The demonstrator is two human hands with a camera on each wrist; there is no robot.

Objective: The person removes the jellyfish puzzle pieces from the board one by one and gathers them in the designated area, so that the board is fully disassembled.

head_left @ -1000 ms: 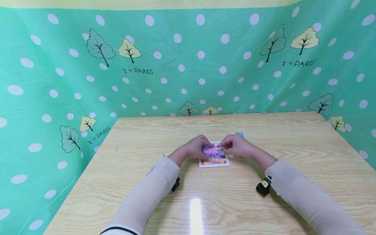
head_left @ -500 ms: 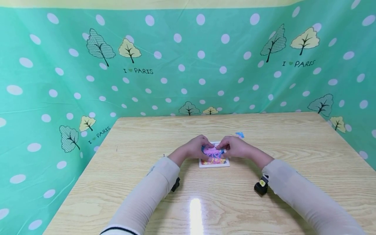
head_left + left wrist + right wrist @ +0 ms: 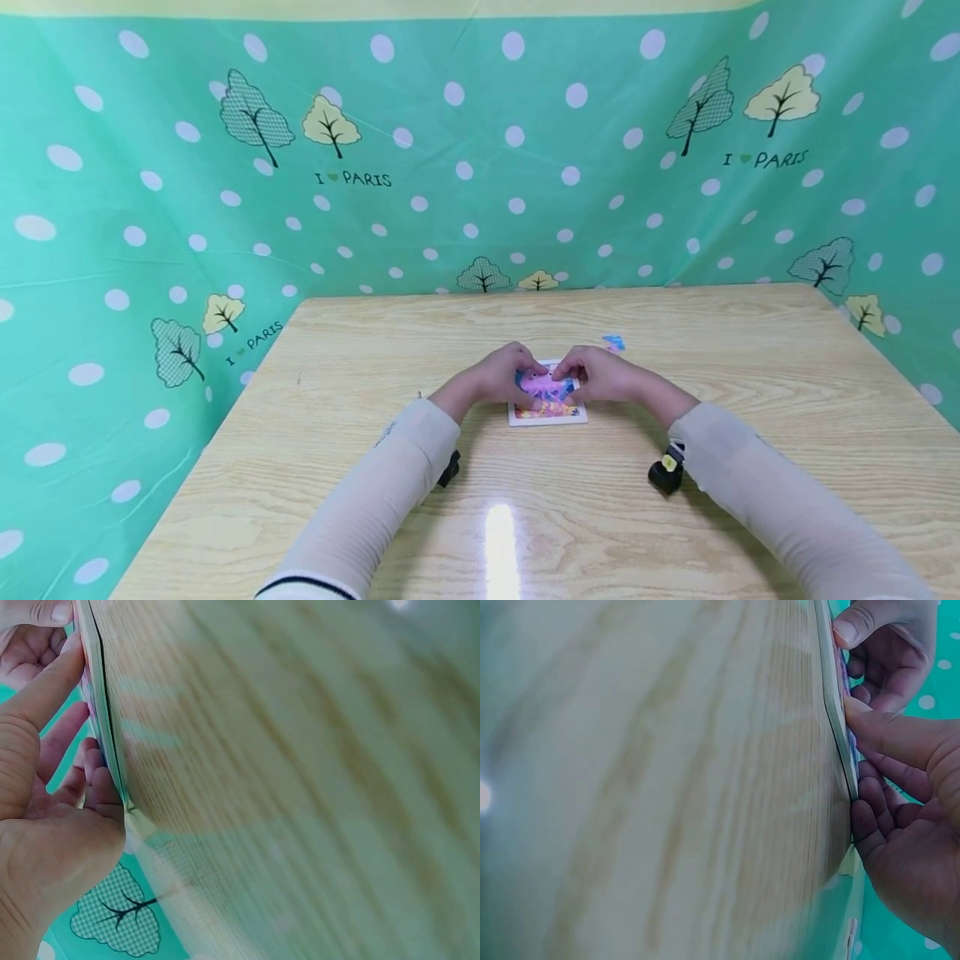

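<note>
A small picture board [image 3: 547,422] with a white border lies flat on the table, its picture pink, purple, blue and yellow. My left hand [image 3: 504,377] rests at its left side, thumb and forefinger touching the picture. From the right, my right hand [image 3: 603,375] touches the same picture, its fingertips close to the left hand's. The left wrist view shows the board [image 3: 101,690] edge-on, with the left thumb against its face. In the right wrist view the right thumb presses on the board [image 3: 832,686]. The hands cover much of the picture; neither visibly pinches anything.
Behind the right hand lies a small blue and pink flat piece [image 3: 613,342], partly hidden. The wooden table [image 3: 360,508] has a bright reflection near its front. A green dotted cloth [image 3: 420,167] hangs behind and at the sides.
My right hand has shifted slightly left and inward, uncovering more of the blue and pink piece behind it. The left hand and the board have stayed in place.
</note>
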